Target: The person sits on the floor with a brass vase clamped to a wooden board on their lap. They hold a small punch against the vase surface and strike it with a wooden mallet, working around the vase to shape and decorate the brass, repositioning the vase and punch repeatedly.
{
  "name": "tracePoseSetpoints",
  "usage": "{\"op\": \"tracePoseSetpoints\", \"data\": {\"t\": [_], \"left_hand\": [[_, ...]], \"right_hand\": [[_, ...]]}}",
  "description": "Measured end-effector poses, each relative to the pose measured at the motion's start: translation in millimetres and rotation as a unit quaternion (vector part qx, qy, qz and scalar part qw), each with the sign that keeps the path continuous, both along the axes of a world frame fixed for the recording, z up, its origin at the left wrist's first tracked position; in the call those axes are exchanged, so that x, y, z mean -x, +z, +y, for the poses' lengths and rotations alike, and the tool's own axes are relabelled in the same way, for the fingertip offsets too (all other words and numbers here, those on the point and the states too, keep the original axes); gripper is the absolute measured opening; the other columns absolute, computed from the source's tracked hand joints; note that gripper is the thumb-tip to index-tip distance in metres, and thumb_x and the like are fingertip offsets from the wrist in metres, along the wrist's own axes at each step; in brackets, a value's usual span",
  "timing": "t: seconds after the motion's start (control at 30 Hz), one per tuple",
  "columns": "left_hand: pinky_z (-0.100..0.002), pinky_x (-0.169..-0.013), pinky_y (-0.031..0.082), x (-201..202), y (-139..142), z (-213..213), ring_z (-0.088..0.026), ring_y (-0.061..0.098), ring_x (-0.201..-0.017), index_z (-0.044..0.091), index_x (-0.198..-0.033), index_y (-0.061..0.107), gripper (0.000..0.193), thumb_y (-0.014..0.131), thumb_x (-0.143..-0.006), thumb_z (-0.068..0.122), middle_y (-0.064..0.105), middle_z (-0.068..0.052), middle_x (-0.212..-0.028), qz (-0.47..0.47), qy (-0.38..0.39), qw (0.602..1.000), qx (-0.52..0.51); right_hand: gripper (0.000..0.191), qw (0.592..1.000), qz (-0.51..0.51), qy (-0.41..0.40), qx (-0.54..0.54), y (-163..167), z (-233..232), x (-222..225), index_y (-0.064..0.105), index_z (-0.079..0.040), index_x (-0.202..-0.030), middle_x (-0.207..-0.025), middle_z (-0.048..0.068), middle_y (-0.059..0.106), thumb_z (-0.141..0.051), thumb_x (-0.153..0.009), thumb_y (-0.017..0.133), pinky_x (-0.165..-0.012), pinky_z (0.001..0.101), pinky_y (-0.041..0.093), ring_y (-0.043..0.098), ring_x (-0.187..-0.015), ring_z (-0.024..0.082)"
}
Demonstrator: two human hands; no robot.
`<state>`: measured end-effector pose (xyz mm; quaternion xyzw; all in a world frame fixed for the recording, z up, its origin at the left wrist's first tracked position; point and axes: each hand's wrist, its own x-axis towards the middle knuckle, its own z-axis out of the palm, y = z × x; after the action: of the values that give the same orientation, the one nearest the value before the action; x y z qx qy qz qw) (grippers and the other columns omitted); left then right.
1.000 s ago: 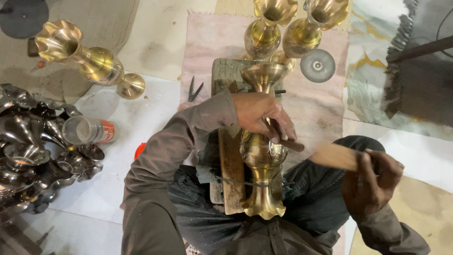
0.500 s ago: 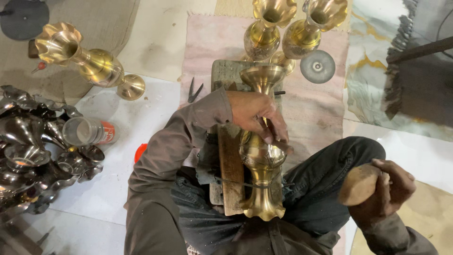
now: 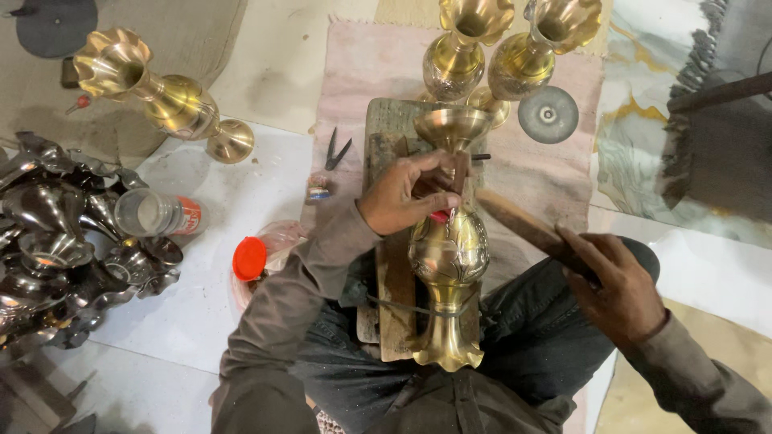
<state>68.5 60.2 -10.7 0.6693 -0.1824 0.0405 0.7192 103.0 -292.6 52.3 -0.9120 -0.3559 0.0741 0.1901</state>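
A brass vase (image 3: 448,255) lies lengthwise on a wooden block (image 3: 394,265) across my lap, its flared mouth toward me. My left hand (image 3: 406,193) rests on the vase's upper body and pinches a small tool with a red end against the metal. My right hand (image 3: 615,281) grips a wooden mallet (image 3: 523,227), whose head points at the tool, a little to the right of the vase and close to my left fingers.
Two upright brass vases (image 3: 470,56) and a round metal disc (image 3: 548,114) stand beyond the block on a pink mat. Another brass vase (image 3: 161,92) lies at the left. Dark metal vases (image 3: 56,233), a plastic jar (image 3: 157,213), a red-lidded container (image 3: 253,259) and pliers (image 3: 336,151) sit left.
My right hand swung the mallet back toward my right knee, then brought it forward again, so its head is now near the tool. My left hand stayed on the vase.
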Motion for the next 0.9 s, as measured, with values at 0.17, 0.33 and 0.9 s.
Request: {"op": "tracePoseSetpoints", "data": {"t": [0.17,0.33,0.9], "left_hand": [[-0.028,-0.083,0.064,16,-3,-7,-0.014,0.07,-0.095,-0.004,-0.14,0.055,0.05,0.075,-0.098,0.015,0.072,-0.011,-0.105,0.112,0.073,0.99,0.035],[-0.03,-0.076,0.067,17,0,-11,-0.016,0.075,-0.087,-0.003,-0.147,0.046,0.065,0.076,-0.094,0.019,0.074,-0.013,-0.101,0.127,0.133,0.983,-0.003],[-0.027,-0.08,0.064,32,1,-28,-0.015,0.074,-0.094,-0.012,-0.143,0.048,0.07,0.082,-0.088,0.017,0.075,-0.017,-0.11,0.154,0.284,0.946,-0.028]], "right_hand": [[0.066,0.991,-0.088,0.08,0.056,16,11,-31,0.06,-0.018,-0.142,-0.113,0.016,0.065,-0.007,-0.078,0.072,-0.082,0.0455,0.058,0.066,-0.095,0.033],[0.065,0.97,-0.141,0.131,0.148,44,21,-63,0.061,-0.021,-0.146,-0.109,0.013,0.067,-0.007,-0.084,0.072,-0.079,0.0441,0.057,0.066,-0.091,0.03],[0.072,0.952,-0.094,0.213,0.2,98,135,-142,0.045,-0.029,-0.159,-0.113,0.012,0.066,-0.016,-0.091,0.067,-0.073,0.0451,0.058,0.068,-0.081,0.032]]}}
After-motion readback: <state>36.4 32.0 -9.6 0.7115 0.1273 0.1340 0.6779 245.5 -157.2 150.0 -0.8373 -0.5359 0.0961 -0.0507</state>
